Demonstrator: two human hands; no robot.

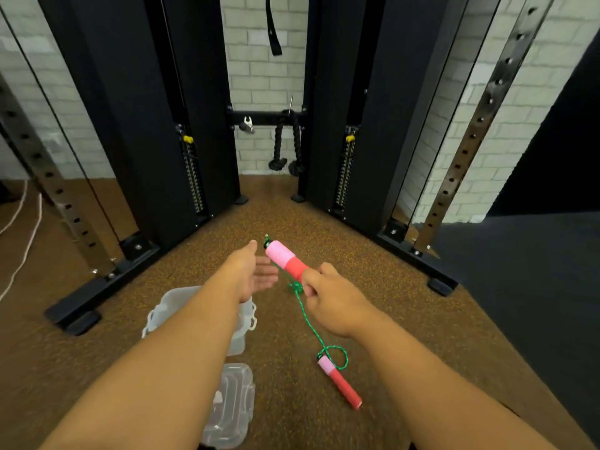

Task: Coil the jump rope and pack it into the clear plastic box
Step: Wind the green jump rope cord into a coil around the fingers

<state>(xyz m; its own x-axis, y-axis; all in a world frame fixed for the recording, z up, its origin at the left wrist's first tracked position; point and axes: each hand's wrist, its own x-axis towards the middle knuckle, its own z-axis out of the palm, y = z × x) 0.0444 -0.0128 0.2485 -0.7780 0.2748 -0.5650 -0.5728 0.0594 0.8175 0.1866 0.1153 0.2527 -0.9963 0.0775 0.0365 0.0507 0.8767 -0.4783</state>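
My right hand grips one pink-and-red jump rope handle by its red end, pointing it up and to the left. My left hand is open, palm turned toward that handle, just left of it and apart from it. The green rope hangs from under my right hand down to a small loop by the second pink-and-red handle, which lies on the floor. The clear plastic box stands on the floor, partly hidden under my left forearm. Its clear lid lies closer to me.
Brown speckled rubber floor surrounds everything. A black cable machine with weight stacks stands ahead, its base feet reaching left and right. A black mat lies to the right. White cord trails at the far left.
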